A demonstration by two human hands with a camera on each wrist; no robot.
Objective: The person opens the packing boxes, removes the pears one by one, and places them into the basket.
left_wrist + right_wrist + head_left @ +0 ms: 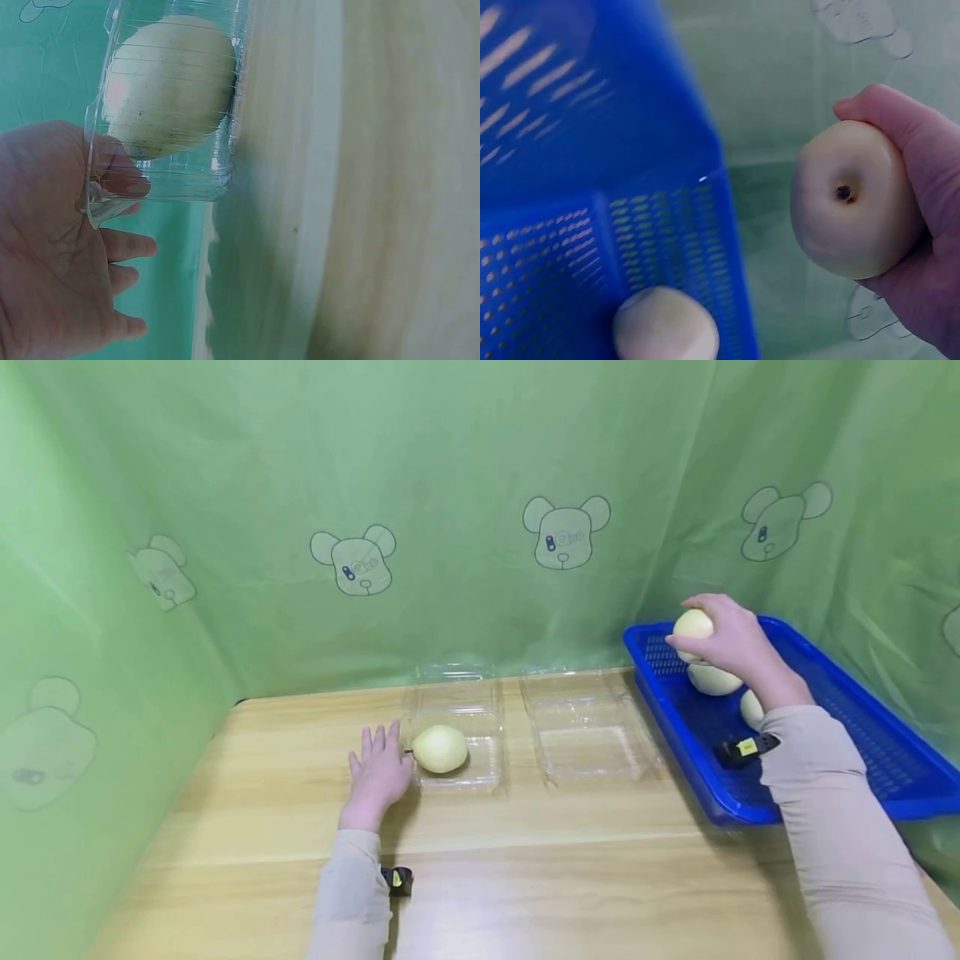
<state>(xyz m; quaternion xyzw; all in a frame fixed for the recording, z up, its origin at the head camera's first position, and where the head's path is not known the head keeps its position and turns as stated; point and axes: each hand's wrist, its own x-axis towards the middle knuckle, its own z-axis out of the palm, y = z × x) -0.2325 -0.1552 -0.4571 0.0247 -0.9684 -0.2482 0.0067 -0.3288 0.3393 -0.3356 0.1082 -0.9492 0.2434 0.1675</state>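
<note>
A pale yellow pear (440,749) lies in the left clear plastic box (480,768), its stem toward my left hand (381,774). That hand touches the box's left edge with fingers stretched out; in the left wrist view its thumb and forefinger lie at the box wall. Over the blue basket (720,806) my right hand (735,639) grips another pear (859,199) between thumb and fingers, held up off the basket floor. Below it in the basket sits a further pear (714,679), and one more (752,710) is partly hidden by the right wrist.
A second clear plastic box (592,752), lid raised, stands between the left box and the basket. The wooden table (480,868) runs up to a green curtain (465,468) behind and at the sides.
</note>
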